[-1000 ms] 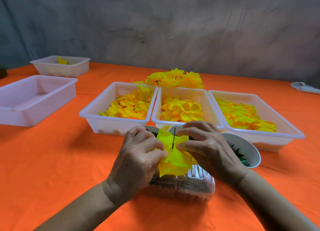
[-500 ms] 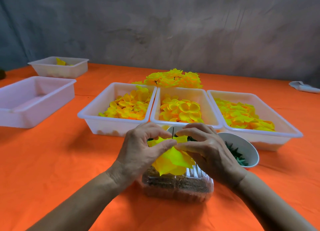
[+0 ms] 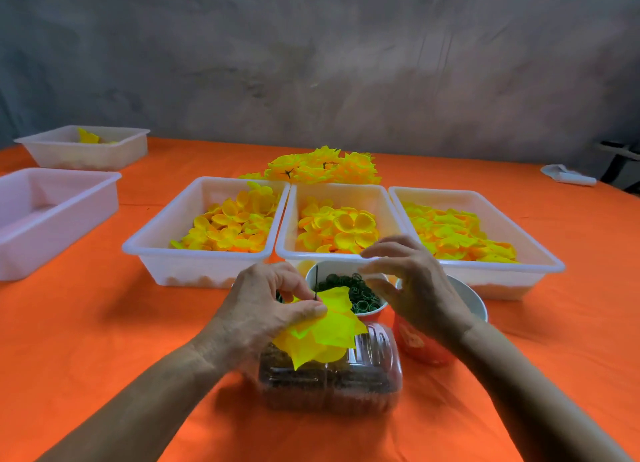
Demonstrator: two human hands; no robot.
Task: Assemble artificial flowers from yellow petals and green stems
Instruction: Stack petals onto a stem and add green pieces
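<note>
Orange cloth is covering the tabletop (image 3: 86, 340), and near its front edge a person's left hand (image 3: 266, 309) is pinching a bright yellow fabric petal layer (image 3: 329, 330) threaded onto a thin dark green stem (image 3: 316, 285), thumb and fingers (image 3: 304, 290) curling tightly around the spot where the stem is poking up through the petals. The right hand (image 3: 415, 288) is hovering just beside it, fingers loosely spread and holding nothing, above a small white cup of dark green rings (image 3: 360, 290). Below the flower a clear plastic box of brown material (image 3: 329, 382) is sitting on the cloth. Behind the hands three white plastic trays of loose yellow petals (image 3: 332, 226) are standing side by side, and behind them a heap of finished yellow flowers (image 3: 322, 165) is lying. Two more white plastic trays (image 3: 52, 212) are sitting well apart to the left, the farther one holding a few yellow pieces.
</note>
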